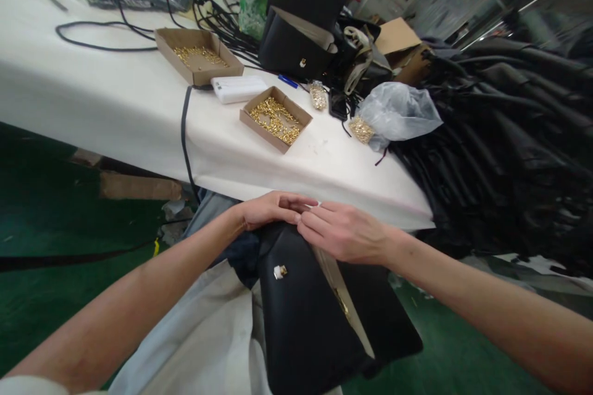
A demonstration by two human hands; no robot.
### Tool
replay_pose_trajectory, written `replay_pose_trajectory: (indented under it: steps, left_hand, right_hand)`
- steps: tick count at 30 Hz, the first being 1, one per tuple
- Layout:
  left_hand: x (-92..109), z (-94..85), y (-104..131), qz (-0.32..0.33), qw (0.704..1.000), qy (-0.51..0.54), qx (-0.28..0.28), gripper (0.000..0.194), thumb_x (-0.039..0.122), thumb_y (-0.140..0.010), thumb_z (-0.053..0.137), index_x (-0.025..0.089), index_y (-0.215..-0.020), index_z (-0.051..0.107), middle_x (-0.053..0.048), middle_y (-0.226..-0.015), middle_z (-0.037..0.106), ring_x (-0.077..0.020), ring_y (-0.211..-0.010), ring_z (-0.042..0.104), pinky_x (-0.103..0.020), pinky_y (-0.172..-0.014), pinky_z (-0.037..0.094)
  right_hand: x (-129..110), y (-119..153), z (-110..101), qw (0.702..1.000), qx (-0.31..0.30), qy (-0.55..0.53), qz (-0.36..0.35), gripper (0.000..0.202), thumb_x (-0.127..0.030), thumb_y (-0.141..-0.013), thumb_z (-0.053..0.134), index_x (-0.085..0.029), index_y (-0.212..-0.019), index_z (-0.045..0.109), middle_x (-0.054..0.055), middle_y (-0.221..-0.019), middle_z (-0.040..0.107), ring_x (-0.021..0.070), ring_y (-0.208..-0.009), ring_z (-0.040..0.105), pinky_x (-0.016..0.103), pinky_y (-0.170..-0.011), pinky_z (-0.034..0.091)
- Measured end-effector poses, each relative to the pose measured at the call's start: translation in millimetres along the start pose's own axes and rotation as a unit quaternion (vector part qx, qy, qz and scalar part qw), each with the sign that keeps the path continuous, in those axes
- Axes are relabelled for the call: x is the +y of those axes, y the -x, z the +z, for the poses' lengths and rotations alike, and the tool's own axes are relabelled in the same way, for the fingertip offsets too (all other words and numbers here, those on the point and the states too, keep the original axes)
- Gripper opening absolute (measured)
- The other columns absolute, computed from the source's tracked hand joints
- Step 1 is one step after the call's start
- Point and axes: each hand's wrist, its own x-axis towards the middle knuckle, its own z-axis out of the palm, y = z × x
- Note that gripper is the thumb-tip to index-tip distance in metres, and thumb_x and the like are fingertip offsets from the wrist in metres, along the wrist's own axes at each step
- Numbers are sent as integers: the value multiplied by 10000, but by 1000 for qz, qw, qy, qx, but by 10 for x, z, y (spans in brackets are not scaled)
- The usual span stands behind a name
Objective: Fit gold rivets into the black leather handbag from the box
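Centrally: one black bag (294, 327), lying before you just below the table's near edge, its flap (386, 315) hanging open to the right. Its front is bearing a gold-and-white clasp (280, 272); its pale-lined mouth is showing a gold zip (341, 303).

Left hand (266, 210): curving over the bag's far end, thumb and forefinger reaching toward your other hand. Right hand (343, 231): bending its fingers over the same end, fingertips meeting the left's. Whether either is gripping the bag or some small piece, you cannot tell; the fingers are hiding it.

Table (222, 163), white, ahead of you. Near tray (262, 129): cardboard, holding gold pieces (278, 120). Far tray (178, 68): likewise, holding fewer. White box (238, 88): lying between the trays. Blue pen (288, 81): lying behind the near tray. Phone (338, 105): lying to the right, beside a small packet (318, 96). Clear bag (401, 111): slumping near the table's right end. Second bag (291, 46): black, standing open at the back.
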Motion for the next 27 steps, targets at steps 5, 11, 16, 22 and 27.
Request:
replay_pose_trajectory:
  steps: [5, 11, 16, 22, 27]
  left_hand:
    - [414, 12, 200, 116, 991, -3, 68, 564, 600, -956, 785, 244, -1392, 753, -124, -1396, 776, -280, -1341, 675, -405, -1127, 502]
    - [556, 530, 672, 14, 932, -361, 21, 566, 613, -963, 776, 198, -1347, 765, -123, -1348, 776, -325, -1284, 698, -442, -1142, 510]
    - [365, 704, 788, 31, 784, -613, 89, 755, 380, -840, 861, 206, -1540, 637, -163, -1542, 628, -381, -1327, 678, -484, -1161, 519]
    - [732, 767, 982, -49, 784, -616, -50, 405, 216, -893, 702, 241, -1291, 770, -43, -1043, 824, -244, -901, 774, -297, -739, 545]
    - [716, 656, 893, -102, 771, -625, -74, 401, 156, -880, 697, 209, -1258, 821, -63, -982, 843, -219, -793, 740, -296, -660, 468]
  right_hand:
    - [-174, 95, -301, 974, -174, -59, 134, 185, -71, -1047, 543, -130, -987, 707, 99, -930, 709, 235, -809, 619, 363, -747, 416]
    - [-373, 36, -301, 869, -326, -157, 337, 143, -176, -999, 614, -151, -993, 755, 135, -965, 802, 253, -815, 714, 337, -697, 371]
    - [-324, -127, -346, 848, -334, -181, 368, 158, -254, -976, 641, -201, -892, 764, 98, -884, 820, 253, -772, 741, 330, -650, 322]
    - [-408, -171, -582, 818, -370, -276, 343, 135, -206, -893, 668, -218, -777, 735, 64, -784, 798, 249, -739, 747, 329, -662, 321]
    - [-544, -114, -263, 807, -382, -305, 331, 113, -150, -860, 681, -207, -819, 770, 75, -863, 815, 242, -759, 733, 327, -641, 299]
